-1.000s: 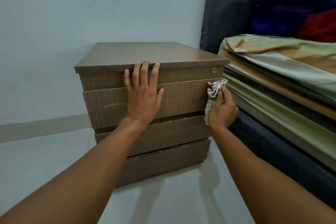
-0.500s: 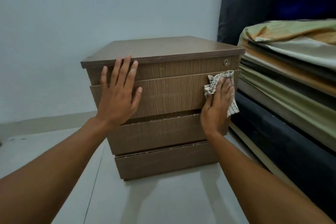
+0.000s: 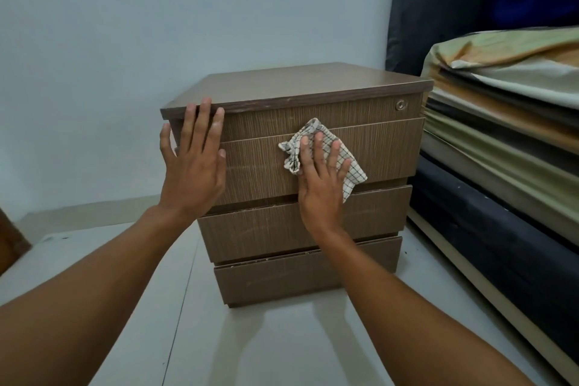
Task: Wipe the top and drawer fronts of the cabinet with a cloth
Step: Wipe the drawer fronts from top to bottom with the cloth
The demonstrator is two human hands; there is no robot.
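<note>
1. Left hand (image 3: pixel 194 172): flat, fingers straight, holding nothing. It lies on the left end of the cabinet front, fingertips at the top's edge. We judge it a brace; if it lifts, the wiping push may shift the cabinet on the smooth floor. It also covers a patch we could leave unwiped.
2. Cabinet (image 3: pixel 297 81): brown wood-grain, top bare. Pressing too hard may drive a drawer front inward or out of line.
3. Cloth (image 3: pixel 353 174): checked and bunched, on the upper wide drawer front near its middle, top corner crossing the seam above. The bunched folds cut contact, and the loose corner may catch in that seam.
4. Right hand (image 3: pixel 321 188): fingers extended and spread, pressing the cloth against the front, not curled round it. With only pressure holding it, the cloth may slip free and drop.
5. Lower drawer fronts (image 3: pixel 300 229): rough seams that may snag threads.
6. Lock (image 3: pixel 400 104): it stands proud, a likely catch point for the cloth.
7. Stacked bedding (image 3: pixel 501 110): just beside the cabinet's right side, so a rightward stroke may run the cloth into it.
</note>
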